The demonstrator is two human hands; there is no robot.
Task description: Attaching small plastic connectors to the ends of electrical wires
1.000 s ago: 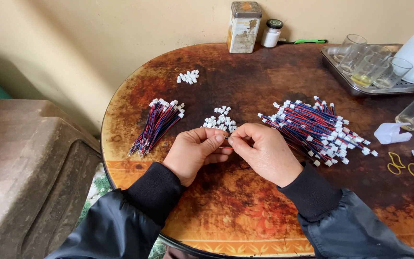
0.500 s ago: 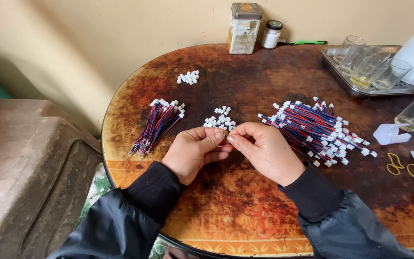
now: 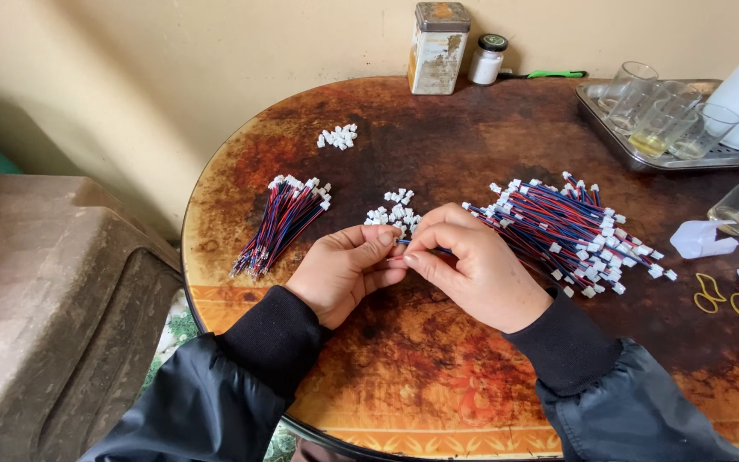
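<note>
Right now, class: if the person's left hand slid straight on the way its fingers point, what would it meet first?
The left hand points right, fingertips already against the right hand, so it meets that hand first, with the thin wire pinched between them.

Both hands, left [image 3: 348, 269] and right [image 3: 472, 269], have barely shifted, fingertips staying pinched together on a thin wire [image 3: 405, 242].

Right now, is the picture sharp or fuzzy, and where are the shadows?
In the head view, the wire bundle and the big wire pile look sharp; soft daylight, no harsh glare on the round table; a faint shadow falls under the left hand and right hand; the small piece pinched between the fingertips is too tiny to see clearly.
</note>
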